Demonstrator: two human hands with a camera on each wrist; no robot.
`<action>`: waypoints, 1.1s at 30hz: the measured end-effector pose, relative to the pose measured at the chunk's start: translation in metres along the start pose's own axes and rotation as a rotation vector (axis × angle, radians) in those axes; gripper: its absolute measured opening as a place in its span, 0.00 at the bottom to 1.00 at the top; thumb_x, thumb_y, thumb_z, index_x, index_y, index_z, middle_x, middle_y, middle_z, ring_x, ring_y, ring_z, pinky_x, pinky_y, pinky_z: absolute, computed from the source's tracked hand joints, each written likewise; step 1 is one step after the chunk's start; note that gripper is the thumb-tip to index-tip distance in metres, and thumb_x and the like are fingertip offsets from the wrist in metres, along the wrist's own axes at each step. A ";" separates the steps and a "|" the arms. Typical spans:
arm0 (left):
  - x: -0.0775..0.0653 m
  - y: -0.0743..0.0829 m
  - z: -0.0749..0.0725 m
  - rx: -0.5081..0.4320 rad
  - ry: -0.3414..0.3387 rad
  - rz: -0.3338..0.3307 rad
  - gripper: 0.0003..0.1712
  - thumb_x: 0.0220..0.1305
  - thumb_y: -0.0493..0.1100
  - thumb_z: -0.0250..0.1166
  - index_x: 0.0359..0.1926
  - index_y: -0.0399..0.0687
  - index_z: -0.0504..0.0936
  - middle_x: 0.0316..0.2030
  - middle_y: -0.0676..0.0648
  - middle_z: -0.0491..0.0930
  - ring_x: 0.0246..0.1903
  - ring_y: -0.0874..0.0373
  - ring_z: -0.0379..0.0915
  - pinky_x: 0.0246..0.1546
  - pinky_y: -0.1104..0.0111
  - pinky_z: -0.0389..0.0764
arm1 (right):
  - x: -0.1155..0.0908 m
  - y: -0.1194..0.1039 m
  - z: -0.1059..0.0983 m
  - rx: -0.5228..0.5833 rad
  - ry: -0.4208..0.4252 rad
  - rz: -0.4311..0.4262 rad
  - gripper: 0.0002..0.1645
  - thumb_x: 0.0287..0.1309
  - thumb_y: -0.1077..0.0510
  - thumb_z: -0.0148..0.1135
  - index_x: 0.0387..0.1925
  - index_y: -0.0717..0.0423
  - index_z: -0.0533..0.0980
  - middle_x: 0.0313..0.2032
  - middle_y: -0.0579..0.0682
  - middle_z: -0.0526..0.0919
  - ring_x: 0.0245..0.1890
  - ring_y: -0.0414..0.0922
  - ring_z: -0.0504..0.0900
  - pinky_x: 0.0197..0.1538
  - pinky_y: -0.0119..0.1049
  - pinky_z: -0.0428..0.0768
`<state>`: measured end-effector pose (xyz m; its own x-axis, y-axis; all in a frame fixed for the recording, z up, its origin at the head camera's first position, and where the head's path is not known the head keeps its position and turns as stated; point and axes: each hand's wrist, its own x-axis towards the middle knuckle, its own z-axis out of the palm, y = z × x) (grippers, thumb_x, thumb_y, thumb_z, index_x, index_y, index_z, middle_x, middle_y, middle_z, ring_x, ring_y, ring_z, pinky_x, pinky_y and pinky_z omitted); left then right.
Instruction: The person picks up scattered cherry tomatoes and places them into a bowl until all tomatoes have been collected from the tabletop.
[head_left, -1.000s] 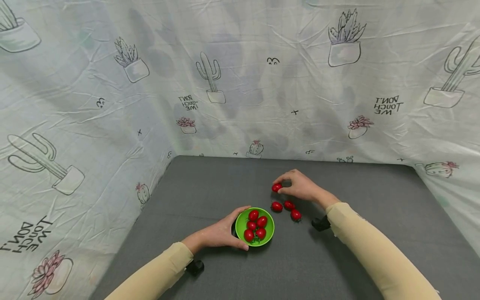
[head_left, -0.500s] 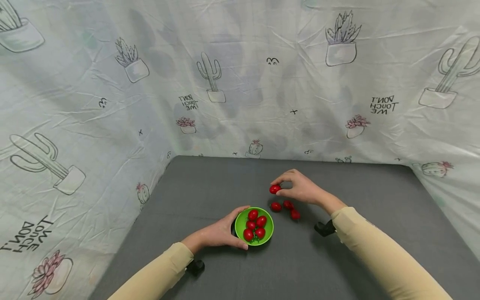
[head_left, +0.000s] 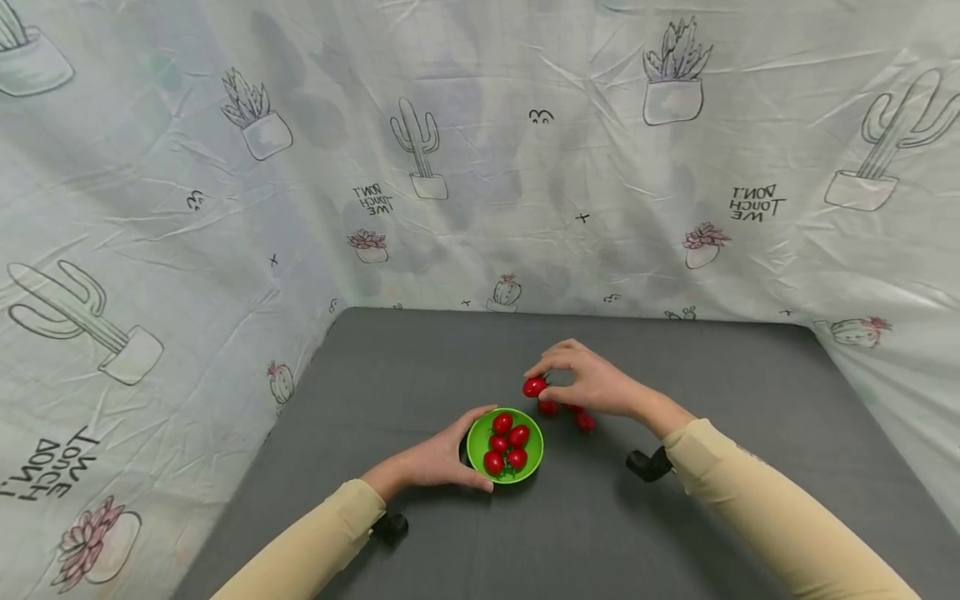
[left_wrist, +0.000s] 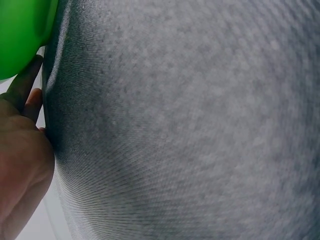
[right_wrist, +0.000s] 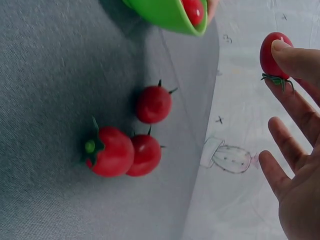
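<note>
While I pinch a red tomato point(head_left: 534, 387) in my right hand point(head_left: 592, 383) near the green bowl point(head_left: 532, 461), my left hand point(head_left: 441, 458) cups its side.
Three loose tomatoes point(right_wrist: 153, 104), partly screened by my right hand, lie on the grey table point(head_left: 420, 358); cactus-print cloth point(head_left: 480, 183) hangs beyond and at left.

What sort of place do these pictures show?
Probably a makeshift, curtained-off workspace indoors: cactus-print cloth hangs behind and beside a grey table, where loose tomatoes lie.
</note>
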<state>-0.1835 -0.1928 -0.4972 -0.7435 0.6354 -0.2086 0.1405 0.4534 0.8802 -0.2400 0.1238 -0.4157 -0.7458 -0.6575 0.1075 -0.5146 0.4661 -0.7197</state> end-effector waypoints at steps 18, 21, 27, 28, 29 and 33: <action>-0.001 0.000 -0.002 0.022 0.000 0.003 0.60 0.56 0.56 0.79 0.79 0.73 0.48 0.75 0.57 0.55 0.72 0.58 0.55 0.70 0.52 0.59 | -0.018 -0.017 0.022 -0.071 -0.029 -0.098 0.18 0.61 0.53 0.75 0.53 0.42 0.86 0.52 0.36 0.80 0.60 0.45 0.69 0.52 0.52 0.79; -0.001 0.000 -0.002 0.015 0.001 0.003 0.60 0.56 0.56 0.79 0.79 0.73 0.48 0.75 0.57 0.55 0.73 0.57 0.54 0.70 0.51 0.58 | -0.019 -0.017 0.024 -0.071 -0.028 -0.114 0.18 0.60 0.53 0.75 0.53 0.43 0.86 0.52 0.36 0.81 0.60 0.45 0.70 0.51 0.51 0.79; -0.002 -0.001 -0.001 0.012 0.002 0.005 0.61 0.56 0.56 0.79 0.80 0.71 0.47 0.75 0.57 0.55 0.72 0.57 0.55 0.70 0.51 0.59 | -0.024 -0.015 0.030 -0.088 -0.037 -0.135 0.18 0.61 0.54 0.75 0.53 0.40 0.86 0.52 0.33 0.82 0.62 0.46 0.69 0.52 0.50 0.79; -0.002 -0.001 -0.001 0.013 0.002 0.006 0.62 0.56 0.56 0.79 0.80 0.71 0.47 0.75 0.57 0.55 0.72 0.57 0.55 0.70 0.51 0.60 | -0.025 -0.015 0.031 -0.096 -0.040 -0.141 0.18 0.61 0.54 0.75 0.53 0.39 0.86 0.52 0.32 0.82 0.62 0.46 0.69 0.53 0.50 0.78; -0.002 -0.001 -0.001 0.014 0.001 0.006 0.62 0.56 0.56 0.79 0.80 0.71 0.47 0.75 0.56 0.54 0.72 0.57 0.54 0.69 0.51 0.60 | -0.025 -0.015 0.032 -0.103 -0.045 -0.144 0.18 0.61 0.54 0.75 0.53 0.39 0.86 0.51 0.32 0.83 0.63 0.45 0.69 0.54 0.50 0.78; -0.002 -0.002 -0.002 0.007 -0.003 0.001 0.61 0.56 0.56 0.79 0.80 0.73 0.47 0.75 0.57 0.54 0.72 0.57 0.55 0.69 0.52 0.61 | -0.027 -0.015 0.037 -0.154 -0.049 -0.172 0.19 0.60 0.54 0.75 0.53 0.37 0.86 0.51 0.32 0.83 0.63 0.46 0.69 0.58 0.50 0.75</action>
<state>-0.1835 -0.1957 -0.4975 -0.7413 0.6377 -0.2093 0.1458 0.4574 0.8772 -0.1961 0.1128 -0.4326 -0.6221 -0.7611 0.1838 -0.6937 0.4269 -0.5801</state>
